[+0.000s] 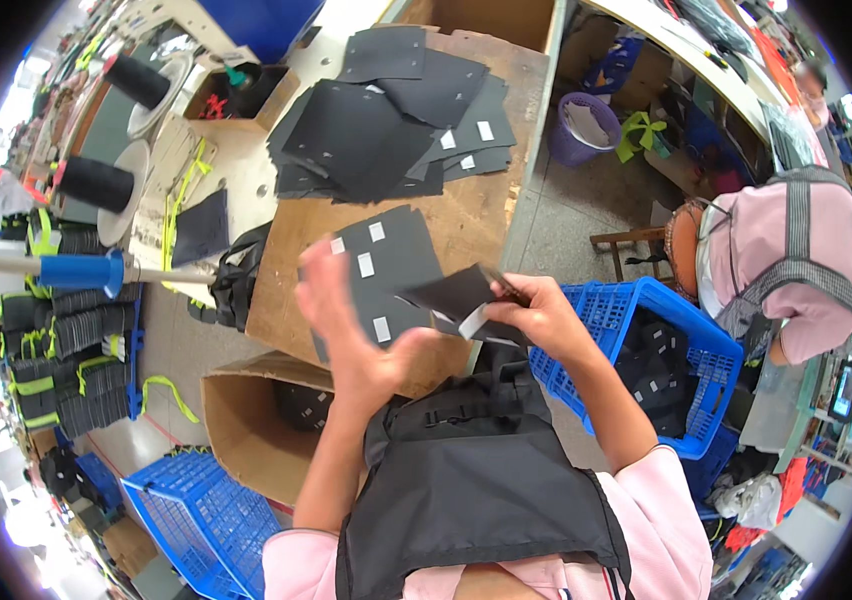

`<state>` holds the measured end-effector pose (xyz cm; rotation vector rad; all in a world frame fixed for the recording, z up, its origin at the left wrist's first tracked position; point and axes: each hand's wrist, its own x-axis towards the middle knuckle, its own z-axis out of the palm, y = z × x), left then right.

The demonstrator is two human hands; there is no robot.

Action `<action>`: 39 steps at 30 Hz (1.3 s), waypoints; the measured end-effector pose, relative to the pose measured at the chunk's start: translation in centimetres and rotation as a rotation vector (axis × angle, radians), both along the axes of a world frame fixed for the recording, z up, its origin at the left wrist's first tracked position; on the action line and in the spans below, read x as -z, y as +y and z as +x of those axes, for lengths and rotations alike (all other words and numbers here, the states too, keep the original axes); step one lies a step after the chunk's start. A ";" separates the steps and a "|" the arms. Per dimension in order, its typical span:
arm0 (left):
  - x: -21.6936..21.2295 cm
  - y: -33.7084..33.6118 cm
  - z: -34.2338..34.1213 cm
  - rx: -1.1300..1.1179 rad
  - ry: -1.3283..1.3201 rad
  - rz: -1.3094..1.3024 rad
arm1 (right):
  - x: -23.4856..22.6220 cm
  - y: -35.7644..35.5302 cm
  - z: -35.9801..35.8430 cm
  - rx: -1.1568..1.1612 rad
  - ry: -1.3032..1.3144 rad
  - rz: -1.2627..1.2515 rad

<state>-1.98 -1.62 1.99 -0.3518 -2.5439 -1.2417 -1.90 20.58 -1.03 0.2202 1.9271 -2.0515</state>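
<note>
My right hand [538, 318] grips a small black fabric piece [454, 293] with a white label strip, held above my lap. My left hand [348, 318] is blurred, fingers spread, just left of that piece and holding nothing. Beneath both hands lies a flat stack of black fabric pieces with white labels [386, 262] on the wooden table [466, 215]. A larger, messy pile of black pieces [391, 125] sits farther back on the table. A black garment with a buckle strap [471, 470] rests on my lap.
A blue plastic crate [681, 335] with black pieces stands at my right; another blue crate [201, 515] and an open cardboard box [246, 415] at my left. A seated person in pink [796, 265] works at the right. Thread spools [96, 182] and stacked reflective items [61, 345] sit left.
</note>
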 end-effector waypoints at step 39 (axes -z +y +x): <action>3.5 1.6 1.3 -0.023 -1.096 1.070 | -2.6 -0.8 0.2 -0.057 -0.100 -0.282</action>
